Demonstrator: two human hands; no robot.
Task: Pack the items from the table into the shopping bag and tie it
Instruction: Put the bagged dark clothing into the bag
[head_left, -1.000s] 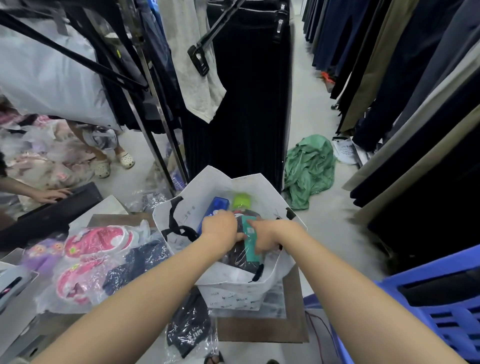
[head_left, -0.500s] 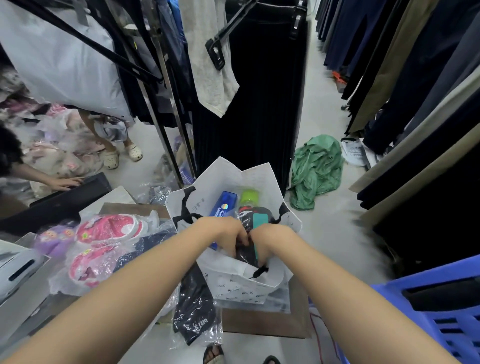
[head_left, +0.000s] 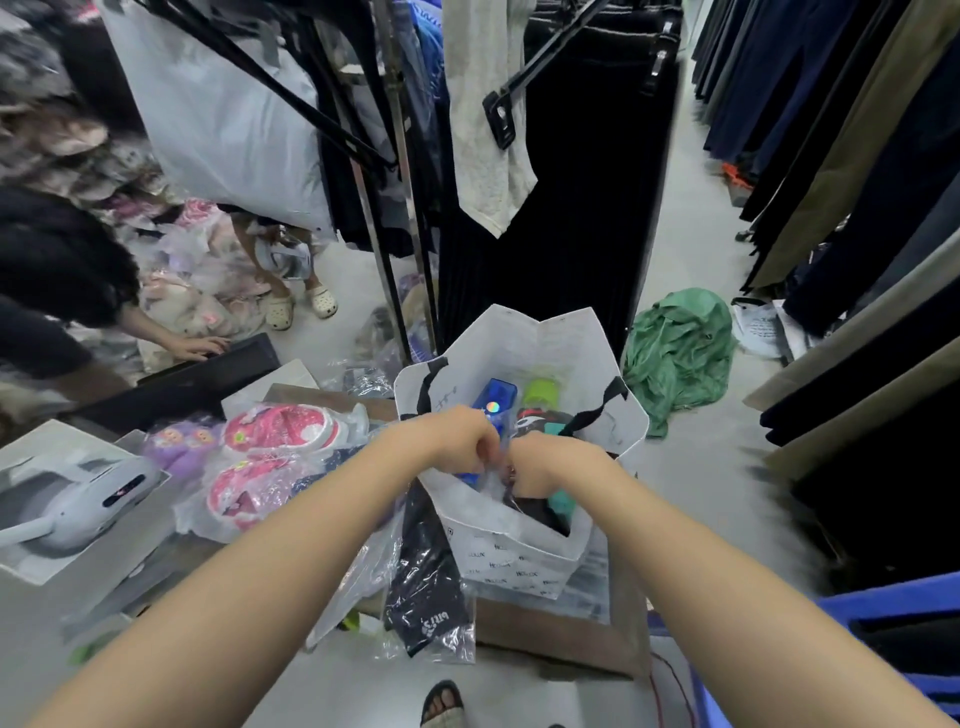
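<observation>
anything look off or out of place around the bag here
Yes: a green garment lies crumpled on the floor right of the white shopping bag, not hung like the clothes around it. A dark bagged garment also hangs over the table's front edge, still unpacked.

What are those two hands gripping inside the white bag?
Both the left hand and right hand pinch the top edge of a clear plastic packet inside the shopping bag.
</observation>
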